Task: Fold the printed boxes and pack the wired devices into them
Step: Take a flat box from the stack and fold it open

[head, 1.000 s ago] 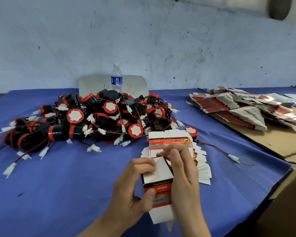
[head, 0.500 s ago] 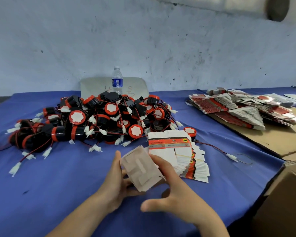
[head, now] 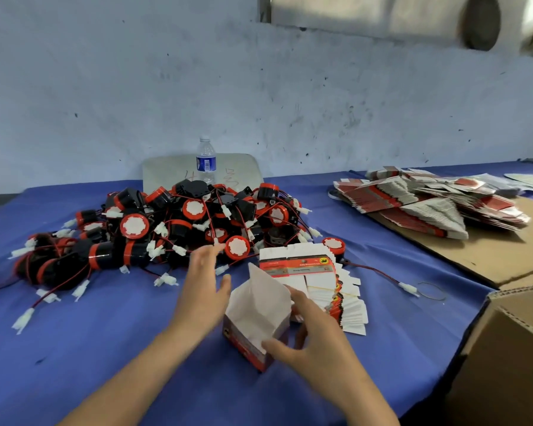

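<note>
A folded red-and-white printed box [head: 256,321] stands upright on the blue tablecloth with its top flap up and its mouth open. My right hand [head: 313,339] grips the box's right side, thumb at the front corner. My left hand [head: 202,284] is off the box, fingers straight, stretched toward the heap of black-and-red wired devices [head: 166,222] with white plugs. One device [head: 237,247] lies just beyond its fingertips. A fanned stack of flat printed boxes [head: 317,284] lies right behind the box.
A water bottle [head: 206,159] stands behind the heap. A large pile of flat boxes [head: 428,204] rests on brown cardboard at the right. A corrugated carton [head: 511,348] sits off the table's right corner. A loose device with its wire [head: 379,272] trails right.
The box went from being held up and turned in both hands to standing open on the cloth. My left hand let go and moved forward toward the devices.
</note>
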The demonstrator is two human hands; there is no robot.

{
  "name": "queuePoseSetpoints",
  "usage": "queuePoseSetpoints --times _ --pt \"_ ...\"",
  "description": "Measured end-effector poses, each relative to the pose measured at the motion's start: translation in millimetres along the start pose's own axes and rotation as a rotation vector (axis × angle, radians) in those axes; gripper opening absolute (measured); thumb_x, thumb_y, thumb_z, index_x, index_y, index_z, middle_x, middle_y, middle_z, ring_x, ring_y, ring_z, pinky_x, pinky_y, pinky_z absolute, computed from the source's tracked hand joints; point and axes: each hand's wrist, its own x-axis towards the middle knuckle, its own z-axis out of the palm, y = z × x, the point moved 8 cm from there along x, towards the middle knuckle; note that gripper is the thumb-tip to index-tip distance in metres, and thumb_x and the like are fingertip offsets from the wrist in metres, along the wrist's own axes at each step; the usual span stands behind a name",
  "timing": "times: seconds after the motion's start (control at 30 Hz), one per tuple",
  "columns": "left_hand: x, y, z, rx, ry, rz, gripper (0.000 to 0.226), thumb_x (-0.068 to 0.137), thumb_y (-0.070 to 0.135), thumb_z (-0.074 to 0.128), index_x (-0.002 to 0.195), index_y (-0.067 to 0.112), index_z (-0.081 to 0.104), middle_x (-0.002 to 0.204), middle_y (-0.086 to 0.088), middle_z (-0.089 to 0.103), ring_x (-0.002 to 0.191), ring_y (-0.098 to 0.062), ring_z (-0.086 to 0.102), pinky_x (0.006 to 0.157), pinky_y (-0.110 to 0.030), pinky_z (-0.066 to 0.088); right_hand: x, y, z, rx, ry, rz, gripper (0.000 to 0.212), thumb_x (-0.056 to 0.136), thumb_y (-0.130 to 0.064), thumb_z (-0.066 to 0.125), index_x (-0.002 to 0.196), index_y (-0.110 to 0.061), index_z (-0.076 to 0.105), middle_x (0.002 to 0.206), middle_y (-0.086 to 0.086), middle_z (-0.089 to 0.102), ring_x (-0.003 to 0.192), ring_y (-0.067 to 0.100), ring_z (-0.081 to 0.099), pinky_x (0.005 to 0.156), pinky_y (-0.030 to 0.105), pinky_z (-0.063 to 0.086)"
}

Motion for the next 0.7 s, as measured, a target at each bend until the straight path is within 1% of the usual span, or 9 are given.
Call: queuePoseSetpoints --times 0.07,0.17,0.23,0.3,0.37,0.47,0.53,0.6,0.7 --pt "39 7 23 0.131 -0.118 0.070 0.055 0.092 0.008 0.057 0.144 0.019 0.040 0.145 -0.003 0.035 0.133 -0.015 0.036 0.099 -0.011 0.025 1 3 2 -0.050 0.001 0.001 0.063 0.082 -0.030 0.068 0.135 -0.046 0.038 0.105 -0.023 0.057 0.073 -0.008 0.046 0.071 0.008 0.035" --pt "80 -2 61 0.532 -0.412 0.154 0.071 0.091 0.022 0.061 0.151 0.034 0.025 0.157 -0.009 0.020 0.145 -0.031 0.017 0.116 -0.041 0.024 -1 7 5 -0.062 -0.030 0.025 0.063 0.088 -0.026 0.065 0.141 -0.043 0.035 0.106 -0.018 0.054 0.073 -0.005 0.043 0.078 0.011 0.038" --pt "85 -17 83 0.811 -0.597 0.203 0.071 0.089 0.026 0.060 0.149 0.043 0.025 0.157 -0.009 0.019 0.140 -0.039 0.026 0.110 -0.050 0.032 -1 6 7 -0.048 -0.037 0.016 0.067 0.089 -0.031 0.064 0.140 -0.050 0.026 0.115 -0.020 0.048 0.079 -0.005 0.045 0.080 0.006 0.038" --pt "85 -25 90 0.898 -0.599 0.206 0.061 0.089 0.022 0.058 0.143 0.043 0.036 0.145 -0.008 0.028 0.123 -0.040 0.044 0.096 -0.048 0.041 1 3 10 -0.045 -0.043 -0.007 0.064 0.089 -0.032 0.063 0.138 -0.052 0.028 0.119 -0.021 0.046 0.087 -0.007 0.045 0.079 0.002 0.036" --pt "89 -25 82 0.842 -0.455 0.203 0.055 0.088 0.021 0.065 0.137 0.036 0.045 0.131 -0.008 0.035 0.109 -0.035 0.051 0.090 -0.044 0.043 3 4 10 -0.018 -0.044 0.004 0.057 0.089 -0.032 0.063 0.135 -0.052 0.034 0.119 -0.019 0.049 0.090 -0.005 0.047 0.079 0.003 0.036" --pt "99 -14 46 0.451 -0.201 0.174 0.048 0.081 0.024 0.077 0.125 0.026 0.055 0.120 -0.006 0.041 0.097 -0.024 0.054 0.083 -0.035 0.045 4 8 8 0.021 -0.029 0.049 0.056 0.090 -0.031 0.064 0.137 -0.046 0.039 0.115 -0.019 0.053 0.091 -0.001 0.051 0.080 0.007 0.039" --pt "107 -1 14 0.229 -0.092 0.135 0.043 0.077 0.027 0.079 0.114 0.025 0.057 0.112 -0.002 0.043 0.087 -0.014 0.048 0.081 -0.028 0.040 4 7 4 0.096 0.005 0.070 0.051 0.089 -0.028 0.066 0.130 -0.049 0.043 0.109 -0.021 0.056 0.090 0.002 0.057 0.078 0.009 0.043" --pt "116 17 -14 0.122 -0.032 0.118 0.044 0.075 0.031 0.080 0.111 0.025 0.054 0.105 0.000 0.046 0.087 -0.012 0.047 0.084 -0.029 0.039 4 6 -3 0.221 0.068 0.086 0.045 0.088 -0.022 0.067 0.117 -0.051 0.048 0.105 -0.016 0.061 0.084 0.003 0.061 0.073 0.010 0.046" --pt "121 44 -57 -0.091 0.042 0.117 0.042 0.079 0.031 0.078 0.113 0.028 0.053 0.111 0.000 0.057 0.095 -0.016 0.058 0.084 -0.023 0.045 5 3 -12 0.380 0.198 0.090 0.038 0.088 -0.016 0.067 0.110 -0.046 0.057 0.099 -0.007 0.067 0.077 0.003 0.064 0.071 0.016 0.050"
